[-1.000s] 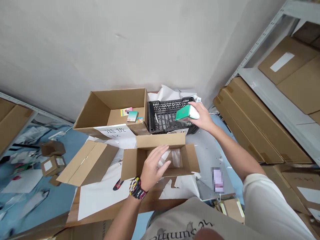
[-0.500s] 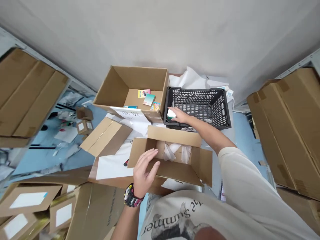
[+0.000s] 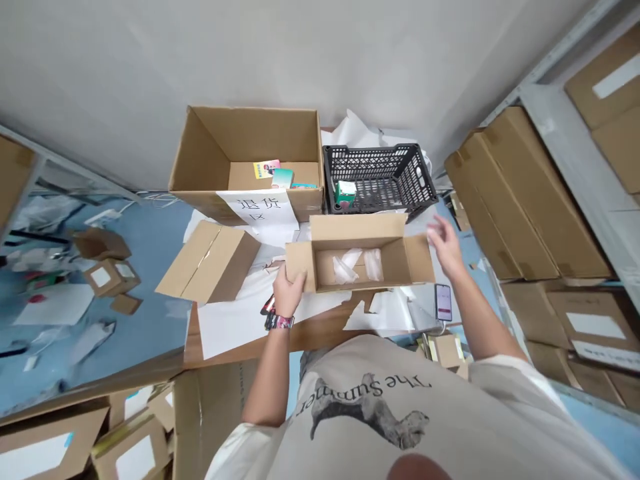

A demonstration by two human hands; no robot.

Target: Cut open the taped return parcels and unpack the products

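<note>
In the head view, an open cardboard box (image 3: 360, 288) stands before me with its flaps spread and some crumpled clear plastic (image 3: 346, 267) inside. My left hand (image 3: 289, 292) is closed on its left flap, the thumb on top. Just off the right flap, my right hand (image 3: 445, 245) is open and slightly blurred, with nothing in it. Behind the box is a black plastic crate (image 3: 429, 196). A small green and white box (image 3: 345, 193) lies in the crate's left part.
A large carton (image 3: 197, 201) with several small colourful packs stands at the back left, a paper sign (image 3: 260, 208) on its front. Left of my left hand sits a closed carton (image 3: 205, 260). A phone (image 3: 443, 303) lies at the table's right edge. Shelves with cartons (image 3: 530, 200) stand to the right.
My right hand has let go of the small green and white box in the crate and moved right. The left hand has taken hold of the open box's left flap. The view has shifted.
</note>
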